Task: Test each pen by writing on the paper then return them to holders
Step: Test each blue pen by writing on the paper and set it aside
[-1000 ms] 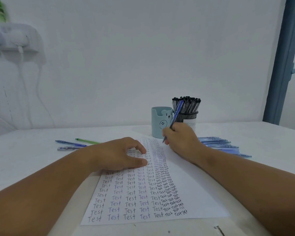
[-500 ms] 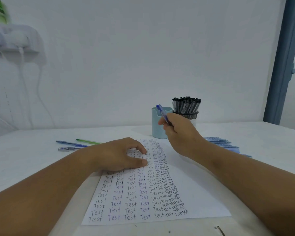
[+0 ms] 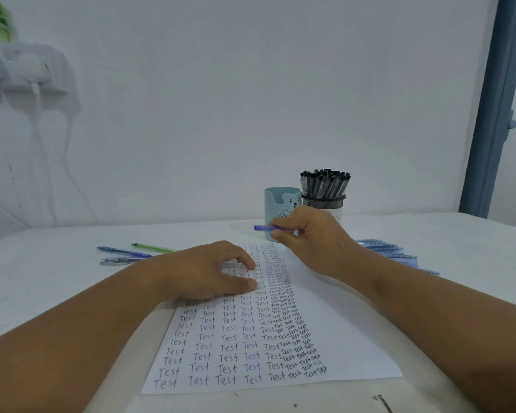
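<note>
On the white table (image 3: 57, 293), a sheet of paper (image 3: 349, 347) covered with rows of the word "Test" is pinned down by the left hand (image 3: 203, 272), whose fingers are loosely bent with thumb and fingertips pressed on the sheet. At one o'clock from that hand, a blue pen (image 3: 265, 228) is pinched horizontally by the curled fingers of the right hand (image 3: 313, 236), just in front of the light blue bear holder (image 3: 276, 204). Just beside it at three o'clock, a mesh holder (image 3: 325, 201) packed with black pens is seen. Loose pens (image 3: 125, 254) are seen at nine o'clock, and more blue pens (image 3: 385, 248) at three o'clock.
</note>
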Available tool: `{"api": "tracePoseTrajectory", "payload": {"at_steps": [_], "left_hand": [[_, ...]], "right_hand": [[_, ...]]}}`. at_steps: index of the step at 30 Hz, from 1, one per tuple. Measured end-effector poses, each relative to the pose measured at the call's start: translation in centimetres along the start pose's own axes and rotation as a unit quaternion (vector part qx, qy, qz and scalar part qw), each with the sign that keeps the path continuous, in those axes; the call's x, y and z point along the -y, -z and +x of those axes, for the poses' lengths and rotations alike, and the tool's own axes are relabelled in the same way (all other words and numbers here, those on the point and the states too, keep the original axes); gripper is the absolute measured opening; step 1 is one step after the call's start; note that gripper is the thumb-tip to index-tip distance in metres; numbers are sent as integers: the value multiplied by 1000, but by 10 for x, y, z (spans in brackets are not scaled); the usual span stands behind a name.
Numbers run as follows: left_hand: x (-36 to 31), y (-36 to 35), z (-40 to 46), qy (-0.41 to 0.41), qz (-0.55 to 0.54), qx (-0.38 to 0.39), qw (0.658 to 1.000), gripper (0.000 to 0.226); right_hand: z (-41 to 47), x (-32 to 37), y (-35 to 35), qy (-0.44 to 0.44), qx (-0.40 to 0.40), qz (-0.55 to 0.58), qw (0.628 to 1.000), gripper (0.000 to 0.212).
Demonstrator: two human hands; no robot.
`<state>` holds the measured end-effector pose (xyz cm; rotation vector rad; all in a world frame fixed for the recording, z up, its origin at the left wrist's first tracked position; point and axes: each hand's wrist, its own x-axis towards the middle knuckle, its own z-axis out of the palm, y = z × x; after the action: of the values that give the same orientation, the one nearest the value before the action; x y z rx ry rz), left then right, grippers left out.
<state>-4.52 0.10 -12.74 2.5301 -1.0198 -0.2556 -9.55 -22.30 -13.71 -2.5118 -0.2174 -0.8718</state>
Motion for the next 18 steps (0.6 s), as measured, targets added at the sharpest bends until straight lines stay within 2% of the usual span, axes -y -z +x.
{"api": "tracePoseTrajectory", "payload": {"at_steps": [9, 16, 18], "left_hand": [[1, 0, 0, 0, 8, 4, 1000, 42], [2, -1, 1, -8, -9, 0, 1000, 41], [3, -2, 1, -8, -8, -1, 1000, 41]], "right_hand": [[-1, 3, 4, -23, -17, 21, 999, 16], [6, -7, 23, -69, 54, -84, 993, 11], [7, -12, 32, -95, 75, -86, 989, 20]]}}
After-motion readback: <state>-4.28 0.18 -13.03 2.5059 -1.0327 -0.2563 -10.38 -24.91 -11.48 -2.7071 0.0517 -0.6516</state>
